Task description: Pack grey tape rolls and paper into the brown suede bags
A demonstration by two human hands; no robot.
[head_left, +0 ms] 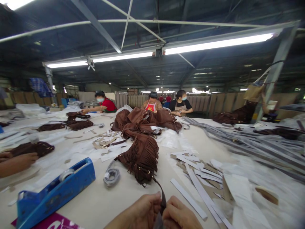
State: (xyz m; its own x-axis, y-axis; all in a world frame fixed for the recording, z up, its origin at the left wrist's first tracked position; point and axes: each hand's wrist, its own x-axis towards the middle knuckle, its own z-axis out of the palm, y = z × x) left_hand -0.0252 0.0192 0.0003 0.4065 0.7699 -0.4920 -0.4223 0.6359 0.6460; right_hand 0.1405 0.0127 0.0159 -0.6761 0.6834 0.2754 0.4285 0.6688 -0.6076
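At the bottom edge my left hand (140, 213) and my right hand (178, 214) are pressed together, both pinching a dark brown strap (163, 198). The strap runs up to a brown fringed bag (141, 157) lying on the white table (114, 197) just beyond my hands. Fingers of both hands are curled closed round the strap.
A blue tape dispenser (54, 190) sits at front left, a grey coiled cord (111, 176) beside the bag. White paper strips (197, 183) are scattered right. More brown bags (143, 122) are piled mid-table. Another person's arm (16, 163) rests at left; three workers sit at the far end.
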